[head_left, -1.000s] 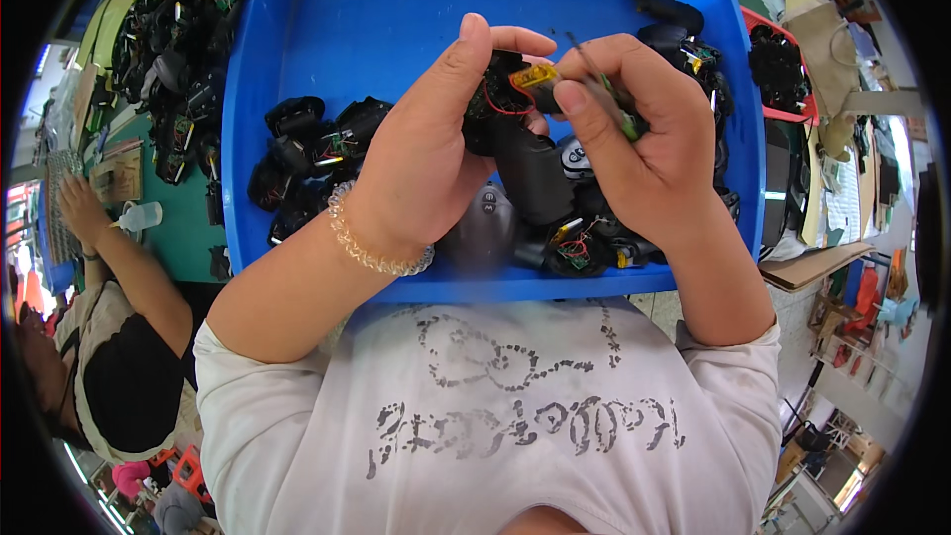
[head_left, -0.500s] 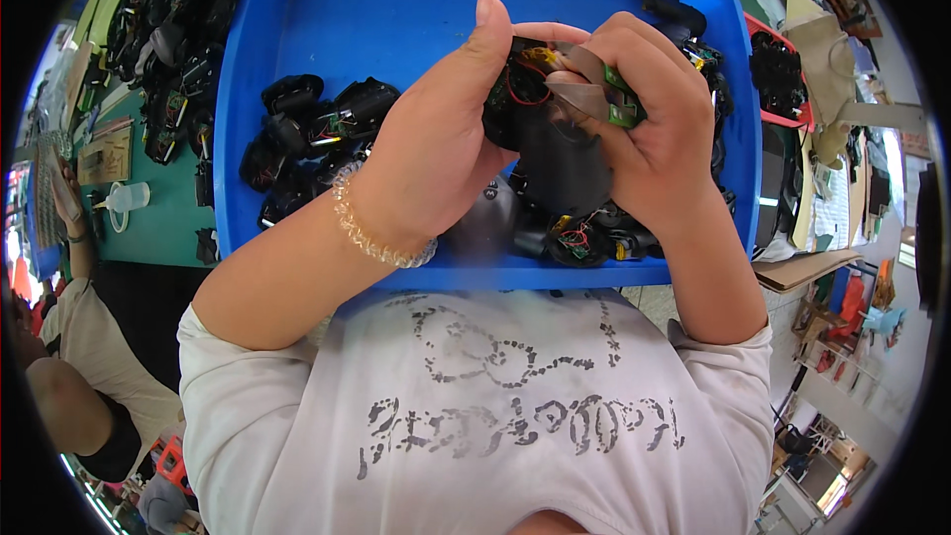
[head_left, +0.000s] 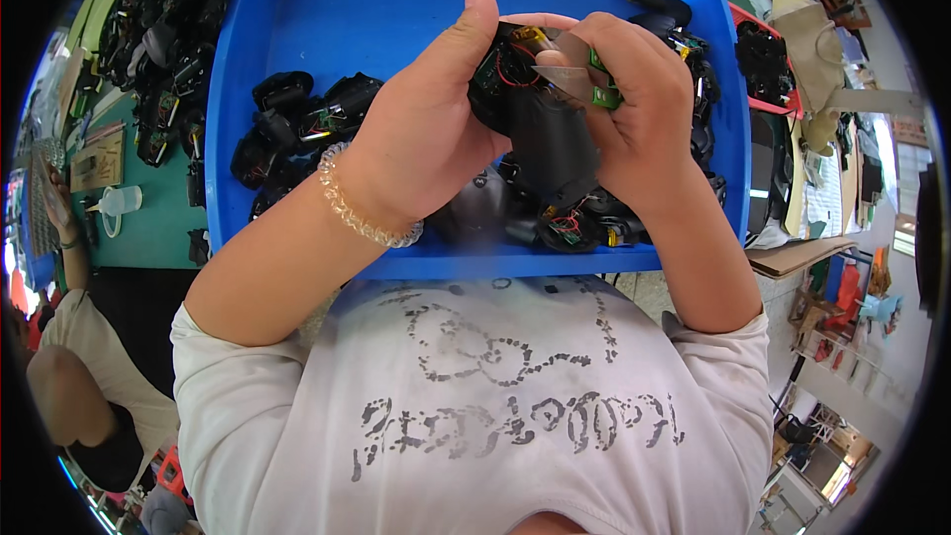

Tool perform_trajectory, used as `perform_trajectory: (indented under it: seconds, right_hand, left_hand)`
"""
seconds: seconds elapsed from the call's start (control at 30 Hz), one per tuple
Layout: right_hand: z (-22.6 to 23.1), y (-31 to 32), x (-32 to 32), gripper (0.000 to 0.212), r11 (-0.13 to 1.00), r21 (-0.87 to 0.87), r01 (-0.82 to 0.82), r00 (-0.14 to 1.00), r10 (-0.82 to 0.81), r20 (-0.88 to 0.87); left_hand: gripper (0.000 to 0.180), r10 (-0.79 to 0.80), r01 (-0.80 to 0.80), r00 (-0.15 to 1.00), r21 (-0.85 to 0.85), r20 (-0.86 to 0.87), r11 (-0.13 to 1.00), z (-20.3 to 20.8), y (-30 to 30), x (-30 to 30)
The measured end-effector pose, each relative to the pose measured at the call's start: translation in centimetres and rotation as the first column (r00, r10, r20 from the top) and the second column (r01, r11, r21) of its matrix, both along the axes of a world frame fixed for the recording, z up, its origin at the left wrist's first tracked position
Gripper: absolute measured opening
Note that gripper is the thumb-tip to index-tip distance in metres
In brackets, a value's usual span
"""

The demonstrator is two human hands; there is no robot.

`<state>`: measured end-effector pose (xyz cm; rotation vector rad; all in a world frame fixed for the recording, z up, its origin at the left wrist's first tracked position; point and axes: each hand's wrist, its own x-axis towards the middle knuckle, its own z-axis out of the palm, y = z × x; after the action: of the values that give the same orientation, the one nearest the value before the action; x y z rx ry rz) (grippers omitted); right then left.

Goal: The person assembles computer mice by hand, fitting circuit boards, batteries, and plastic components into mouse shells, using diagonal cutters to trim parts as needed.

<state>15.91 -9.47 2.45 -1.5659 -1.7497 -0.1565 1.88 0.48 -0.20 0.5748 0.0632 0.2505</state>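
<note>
Above the near part of the blue bin, my left hand (head_left: pixel 431 119) is curled around an opened black computer mouse (head_left: pixel 555 144), thumb pointing up. Red wires and a yellow part show in its open inside, and a smooth dark shell piece hangs down toward me. My right hand (head_left: pixel 644 109) closes on a tool with green grip parts (head_left: pixel 605 89) and a flat grey metal piece (head_left: pixel 563 81), its tip at the mouse's opening. The fingers hide much of the tool, so its exact kind cannot be made out.
The blue bin (head_left: pixel 396 0) holds several opened black mice (head_left: pixel 342 104) with boards and wires. More lie heaped on the green table (head_left: pixel 158 228) at left, near a clear plastic cup (head_left: pixel 119 201). A red crate (head_left: pixel 783 104) stands right. Another person (head_left: pixel 89 367) sits at far left.
The whole view has shifted slightly. Both hands still hold the mouse and the tool; the mouse is tilted a little differently and the metal piece has turned slightly.
</note>
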Motion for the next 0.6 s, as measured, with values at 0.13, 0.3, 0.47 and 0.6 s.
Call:
perform_trajectory:
  seconds: [0.13, 0.3, 0.47, 0.6]
  right_hand:
    - [-0.6, 0.1, -0.2, 0.017, 1.0, 0.03, -0.004, 0.997, 0.006, -0.077]
    - [1.2, -0.1, 0.3, 0.02, 0.99, -0.137, -0.013, 0.999, 0.007, -0.041]
    - [2.2, -0.9, 0.8, 0.023, 0.973, -0.218, -0.073, 0.997, 0.07, -0.02]
    - [1.8, -1.0, 0.6, 0.019, 0.977, -0.199, -0.078, 0.995, 0.064, -0.08]
  left_hand:
    - [0.059, -0.02, 0.015, 0.999, -0.099, -0.046, 0.995, 0.7, -0.3, -0.1]
    - [0.056, 0.064, -0.055, 0.991, 0.082, -0.12, 0.995, 1.3, -0.4, -0.2]
    - [0.054, 0.157, -0.112, 0.972, 0.242, -0.174, 0.964, 1.6, -1.2, 0.1]
    - [0.058, 0.105, -0.069, 0.983, 0.234, -0.147, 0.97, 1.9, -1.0, -0.2]
